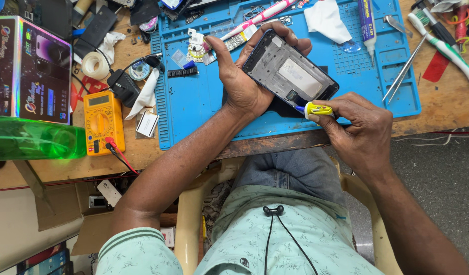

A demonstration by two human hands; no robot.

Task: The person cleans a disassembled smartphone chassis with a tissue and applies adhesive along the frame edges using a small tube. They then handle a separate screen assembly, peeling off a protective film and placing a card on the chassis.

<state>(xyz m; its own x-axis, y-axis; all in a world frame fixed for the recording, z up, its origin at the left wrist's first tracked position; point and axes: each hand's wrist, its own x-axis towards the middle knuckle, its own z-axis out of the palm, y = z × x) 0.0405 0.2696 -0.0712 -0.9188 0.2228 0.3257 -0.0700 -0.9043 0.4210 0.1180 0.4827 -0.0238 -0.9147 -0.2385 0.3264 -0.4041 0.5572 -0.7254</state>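
Step in hand: the person is working a small yellow-handled screwdriver point(316, 109) at the lower corner of an opened phone frame point(290, 71), which looks like screw work on the bared inside of the phone.
Left hand point(244, 76): its grip is closing around the phone frame, thumb on the near long edge and fingers wrapping over the far end, holding it tilted above the blue repair mat point(194, 107).
Right hand point(356, 127): its grip is pinching the screwdriver, fingers curling tight round the yellow handle, the blue tip pointing left into the frame's corner.
Phone frame relative to the grips: it is sitting inside the left grip and lying just to the left of the right grip, touching only the driver's tip, as far as can be told.
Where it is: it is hanging over the near edge of the mat, above the wooden desk point(448, 107), not resting on it.
What the next move calls for: judging from the pose, the frame is needing a steady hold while the tip is staying seated and square in the screw; a slip could be scratching the inner plate.
Nearby: tweezers point(403, 69) and a white cloth point(326, 19) are lying on the mat; a yellow multimeter point(103, 121) is sitting on the desk well to the left.
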